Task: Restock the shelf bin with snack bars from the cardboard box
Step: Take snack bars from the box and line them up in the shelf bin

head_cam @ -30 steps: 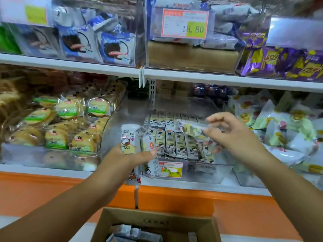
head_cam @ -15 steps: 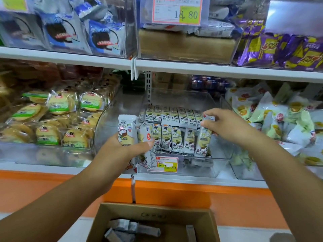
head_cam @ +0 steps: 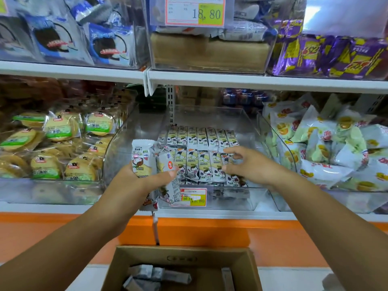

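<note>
A clear shelf bin (head_cam: 241, 122) on the middle shelf holds two rows of white-and-yellow snack bars (head_cam: 199, 164) lying side by side. My left hand (head_cam: 134, 179) grips a bunch of the same bars (head_cam: 144, 158) upright, just in front of the bin's left corner. At the right end of the front row, my right hand (head_cam: 249, 166) is inside the bin with loosely curled fingers. Its index finger and thumb touch the last bar (head_cam: 227, 161) there. Below, the open cardboard box (head_cam: 182, 257) holds several silvery wrapped bars (head_cam: 159, 274).
A price tag (head_cam: 194, 197) hangs on the bin's front wall. Left of it stands a bin of round cakes (head_cam: 58, 131), to the right a bin of white and yellow packets (head_cam: 327, 148). The upper shelf edge (head_cam: 231, 82) runs above the bin. An orange band (head_cam: 199, 229) lies below the shelf.
My right hand brought one bar down from above the bin and laid it at the right end of the front row. The left hand kept its bunch nearly still.
</note>
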